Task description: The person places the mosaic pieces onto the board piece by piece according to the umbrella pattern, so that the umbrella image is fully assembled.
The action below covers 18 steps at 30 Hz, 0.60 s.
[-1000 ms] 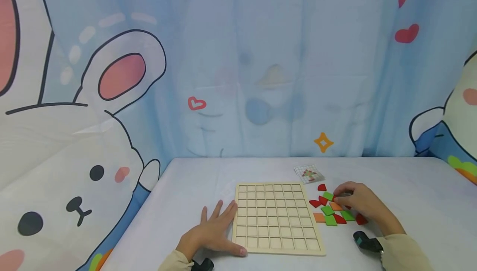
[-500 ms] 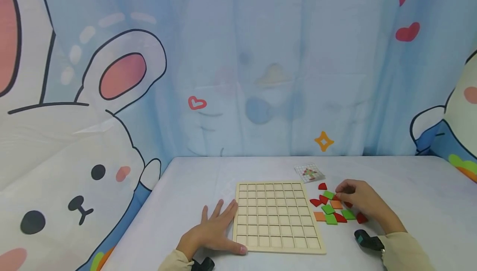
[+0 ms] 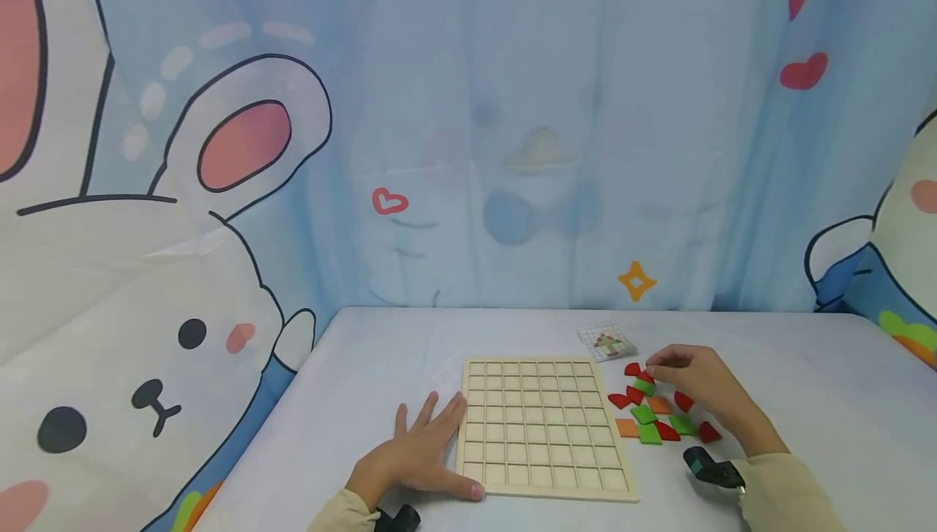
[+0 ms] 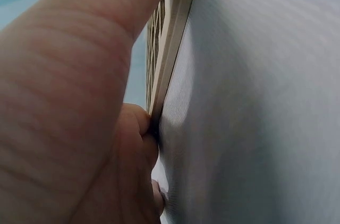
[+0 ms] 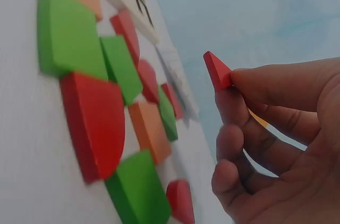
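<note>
A wooden grid board [image 3: 545,428] lies flat on the table. My left hand [image 3: 420,455] is spread along the board's left side, fingers straight, with the thumb at its lower left corner; the left wrist view has the board's edge [image 4: 171,49] beside the thumb and fingers. My right hand [image 3: 695,377] is raised over the loose tiles right of the board. Between its thumb and forefinger it pinches a red quarter-round tile [image 5: 217,71], held clear of the table. Below lie several green [image 5: 74,33], orange [image 5: 150,131] and red tiles [image 5: 95,126].
A small pattern card [image 3: 607,342] with a coloured figure lies behind the board's far right corner. The white-covered table [image 3: 395,345] ends at a blue printed curtain [image 3: 542,125]. Dark wrist devices [image 3: 712,468] sit at both cuffs.
My right hand has lifted a red tile from the pile and moved slightly up and left with it. The left hand has stayed on the board's side.
</note>
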Available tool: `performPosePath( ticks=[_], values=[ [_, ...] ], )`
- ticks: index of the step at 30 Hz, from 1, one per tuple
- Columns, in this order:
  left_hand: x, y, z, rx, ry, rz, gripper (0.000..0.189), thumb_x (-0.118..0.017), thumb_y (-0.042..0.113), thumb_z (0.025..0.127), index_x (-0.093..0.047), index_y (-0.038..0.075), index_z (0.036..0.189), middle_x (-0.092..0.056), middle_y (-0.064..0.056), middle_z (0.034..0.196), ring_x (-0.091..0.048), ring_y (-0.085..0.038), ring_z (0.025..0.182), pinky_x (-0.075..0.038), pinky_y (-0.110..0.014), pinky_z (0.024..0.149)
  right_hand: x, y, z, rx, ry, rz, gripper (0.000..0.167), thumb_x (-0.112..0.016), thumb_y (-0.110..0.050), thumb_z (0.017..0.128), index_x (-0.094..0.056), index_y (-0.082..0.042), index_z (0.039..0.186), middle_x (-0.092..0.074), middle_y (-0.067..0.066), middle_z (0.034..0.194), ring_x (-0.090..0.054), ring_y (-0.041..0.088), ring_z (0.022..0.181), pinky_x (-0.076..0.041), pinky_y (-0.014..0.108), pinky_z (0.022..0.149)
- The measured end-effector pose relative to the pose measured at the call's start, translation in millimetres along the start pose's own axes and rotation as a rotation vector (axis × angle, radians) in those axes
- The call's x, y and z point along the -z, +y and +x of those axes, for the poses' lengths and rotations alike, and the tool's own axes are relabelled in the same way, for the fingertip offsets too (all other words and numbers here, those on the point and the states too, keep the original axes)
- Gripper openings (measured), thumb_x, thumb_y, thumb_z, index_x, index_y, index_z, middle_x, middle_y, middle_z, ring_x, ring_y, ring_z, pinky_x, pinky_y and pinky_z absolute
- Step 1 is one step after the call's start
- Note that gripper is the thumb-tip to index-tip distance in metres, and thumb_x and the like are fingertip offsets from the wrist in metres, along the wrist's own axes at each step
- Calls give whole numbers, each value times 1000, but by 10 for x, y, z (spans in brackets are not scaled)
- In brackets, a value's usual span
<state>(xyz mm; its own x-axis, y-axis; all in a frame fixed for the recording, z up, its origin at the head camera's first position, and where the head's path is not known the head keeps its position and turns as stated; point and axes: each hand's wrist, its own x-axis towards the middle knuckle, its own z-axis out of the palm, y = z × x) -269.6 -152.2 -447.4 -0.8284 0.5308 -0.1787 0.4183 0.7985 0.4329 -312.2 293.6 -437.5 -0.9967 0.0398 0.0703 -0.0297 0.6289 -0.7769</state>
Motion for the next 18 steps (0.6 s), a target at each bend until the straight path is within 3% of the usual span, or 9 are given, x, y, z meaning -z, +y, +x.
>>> performPosePath(
  ticks=[4,10,15,18],
  values=[
    [-30,-34,-13,-14,1,-11,134,-74,84,79,-15,10,173,-11,-5,180,4,-39,164,10,-76,118,-73,-74,-35,16,-11,24,26,-70,-20,104,-72,2,117,-72,13,110,-61,36,106,-55,44,85],
    [13,16,0,3,-25,9,131,-75,80,81,-13,12,174,-9,-4,180,5,-38,164,9,-75,119,-152,-207,-14,88,-30,47,22,-71,-19,105,-74,1,114,-73,7,103,-63,29,97,-55,38,80],
    [12,34,-16,18,-3,11,128,-79,75,81,-17,10,173,-12,-4,180,3,-38,164,8,-75,119,-285,-343,48,134,-67,136,19,-71,-15,104,-73,3,111,-72,6,96,-60,26,82,-54,34,69],
    [-15,-10,-5,-1,7,-19,131,-76,80,80,-16,11,173,-11,-4,180,4,-39,164,10,-76,118,-374,-430,99,158,-89,174,17,-71,-12,104,-72,4,110,-70,8,92,-56,26,73,-49,34,62]
  ],
)
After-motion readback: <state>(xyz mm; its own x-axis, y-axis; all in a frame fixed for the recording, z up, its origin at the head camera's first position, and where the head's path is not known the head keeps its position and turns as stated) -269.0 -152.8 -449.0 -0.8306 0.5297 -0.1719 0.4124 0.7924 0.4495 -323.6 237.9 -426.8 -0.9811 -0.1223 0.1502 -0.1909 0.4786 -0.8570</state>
